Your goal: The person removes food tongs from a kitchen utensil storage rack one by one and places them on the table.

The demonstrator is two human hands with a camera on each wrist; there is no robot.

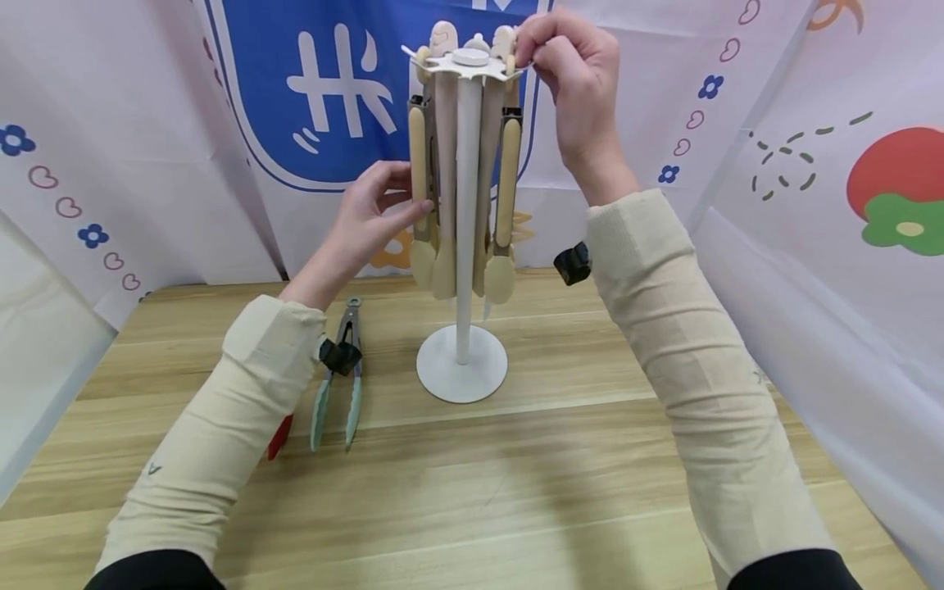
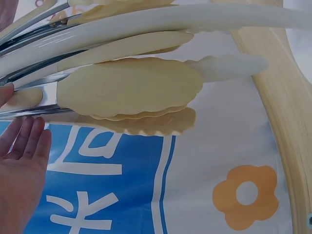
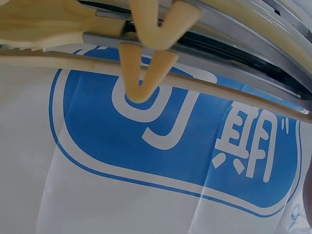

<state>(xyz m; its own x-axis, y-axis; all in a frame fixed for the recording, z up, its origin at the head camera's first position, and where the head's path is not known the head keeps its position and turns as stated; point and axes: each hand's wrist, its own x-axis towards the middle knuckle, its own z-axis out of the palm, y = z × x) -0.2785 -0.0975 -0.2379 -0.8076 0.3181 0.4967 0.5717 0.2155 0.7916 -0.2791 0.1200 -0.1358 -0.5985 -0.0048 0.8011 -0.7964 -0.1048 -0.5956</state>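
Note:
A white utensil stand (image 1: 463, 246) with a round base stands upright, with several cream and metal kitchen tools hanging round its pole. My left hand (image 1: 378, 201) is at the tongs with cream grips (image 1: 418, 156) on the left side, thumb across the front and fingers behind their edge. In the left wrist view its fingers (image 2: 28, 141) lie alongside the cream scalloped tongs heads (image 2: 131, 87). Up at the rack (image 1: 483, 67), my right hand (image 1: 578, 78) pinches with curled fingers at the top end of the right-side tongs (image 1: 507, 176); its fingertips hide the exact spot.
Tongs with mint-green tips (image 1: 354, 401) lie on the wooden table (image 1: 516, 492), left of the stand. A red object (image 1: 279, 437) shows partly behind the left sleeve (image 1: 214, 442). A printed cloth (image 1: 310, 147) hangs close behind the stand.

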